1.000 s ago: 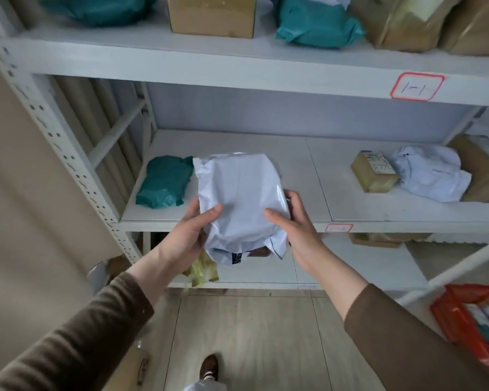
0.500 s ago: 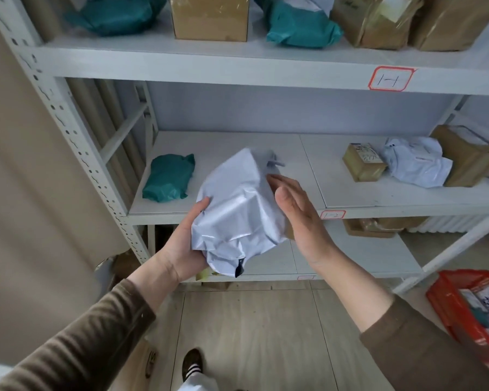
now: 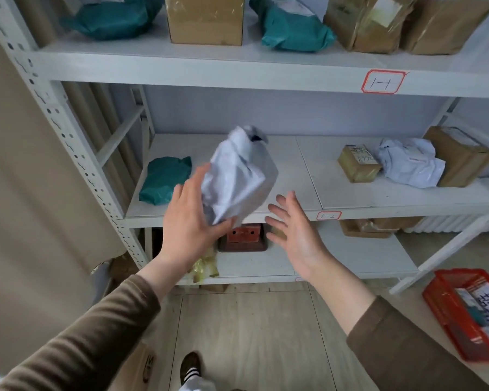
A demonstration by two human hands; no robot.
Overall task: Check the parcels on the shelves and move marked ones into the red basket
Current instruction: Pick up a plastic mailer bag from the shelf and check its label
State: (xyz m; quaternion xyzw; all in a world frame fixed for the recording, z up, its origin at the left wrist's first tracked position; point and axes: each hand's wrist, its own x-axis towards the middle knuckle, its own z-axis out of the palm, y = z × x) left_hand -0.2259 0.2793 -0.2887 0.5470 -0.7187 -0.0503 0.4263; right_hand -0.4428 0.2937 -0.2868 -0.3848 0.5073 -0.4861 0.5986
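**White mailer leaving your hands toward the middle shelf**

Taking the middle shelf [image 3: 350, 198] as the landmark: at its left end lay a teal poly mailer [image 3: 164, 179], flat on the board. Just right of that, in front of the shelf's front edge, your left hand [image 3: 189, 221] had its fingers straight and loose, only its palm and fingertips against the lower corner of the white poly mailer [image 3: 237, 179]; it was not clamped on it. The mailer was tilted, blurred, its upper end over the shelf board and its lower end at the shelf's front edge. I could not tell whether it was touching the board.

Right of the mailer, your right hand [image 3: 294, 232] was spread wide, palm up, holding nothing, apart from the bag.

Further right on the same shelf sat a small taped box [image 3: 357, 163], a crumpled white bag [image 3: 410, 162] and a brown carton [image 3: 458, 156]. Well below the shelf's right end, on the floor, stood the red basket [image 3: 441, 300], already with parcels in it.

My reading: you were returning this one to the shelf, so it apparently carried no mark. To do that well, you needed to guide it with the left palm into the bare stretch between the teal mailer and the small box, landing flat and far enough back that it couldn't slide off the front edge.
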